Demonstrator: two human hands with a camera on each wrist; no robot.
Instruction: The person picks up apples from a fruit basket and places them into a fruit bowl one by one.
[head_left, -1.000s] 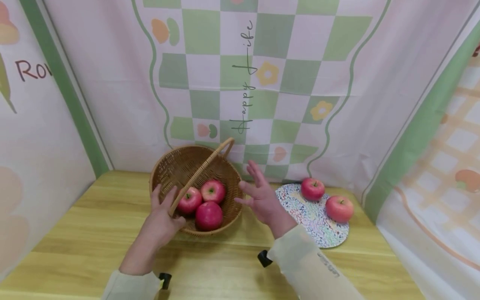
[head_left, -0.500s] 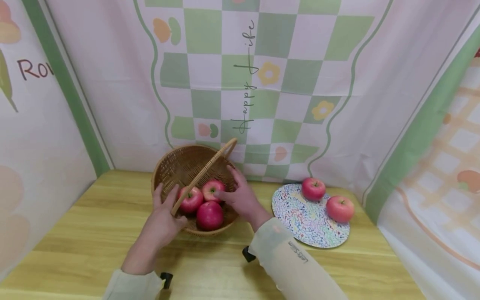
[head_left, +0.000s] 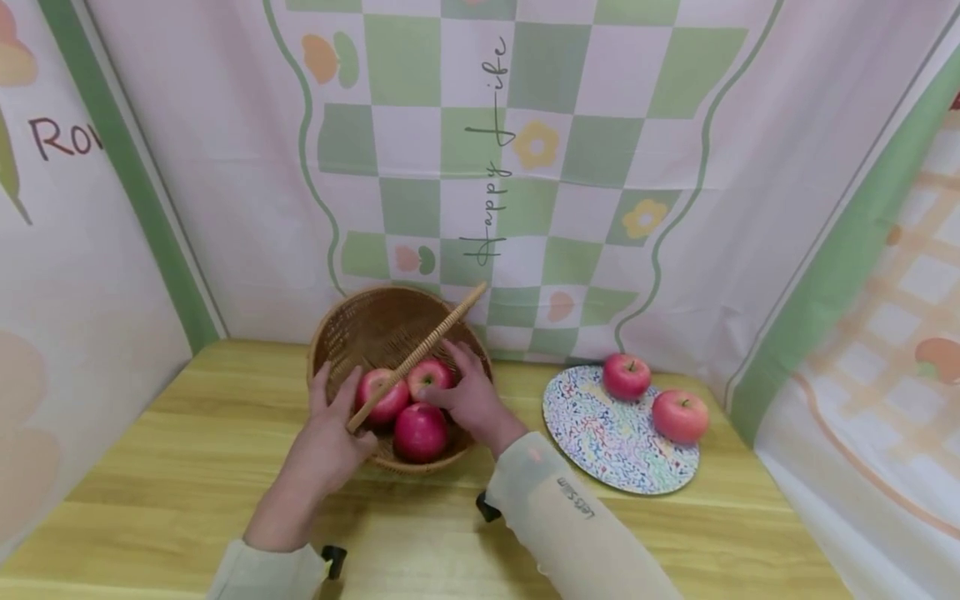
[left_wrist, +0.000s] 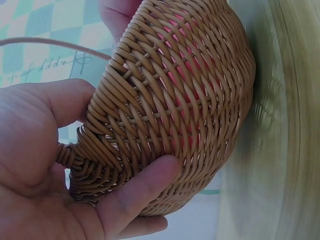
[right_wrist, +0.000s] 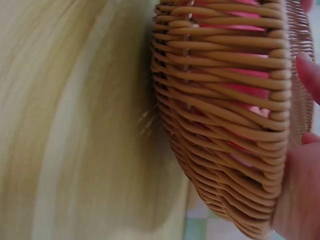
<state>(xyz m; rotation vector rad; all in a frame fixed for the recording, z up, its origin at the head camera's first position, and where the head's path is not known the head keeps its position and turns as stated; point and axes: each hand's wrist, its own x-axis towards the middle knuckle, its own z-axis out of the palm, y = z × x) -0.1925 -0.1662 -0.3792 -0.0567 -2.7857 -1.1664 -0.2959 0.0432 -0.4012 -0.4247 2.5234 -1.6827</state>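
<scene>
Toward the worktop's back edge, left of its middle: a round wicker basket stands on the wood-grain worktop, its handle leaning diagonally across the opening.
Inside the basket: three red apples sit close together toward the front, the left apple partly behind the handle, the rear-right apple beside it, the front apple nearest the worktop's front edge.
Left hand: the left hand grips the basket's front-left rim around the near end of the handle; the left wrist view shows the thumb at the rim and a finger laid along the woven outer wall. The left apple lies just beyond it.
Right hand: the right hand reaches over the basket's right side, half-open, thumb and fingers arched about the rear-right apple; whether they press firmly on it, I cannot tell.
Between the hands: all three basket apples.
Near the worktop's back right corner: a speckled plate bears two more apples, the upper apple at its rear edge and the lower apple at its right edge, both well apart from either hand.
Behind the worktop: a checked curtain reading "Happy Life".
</scene>
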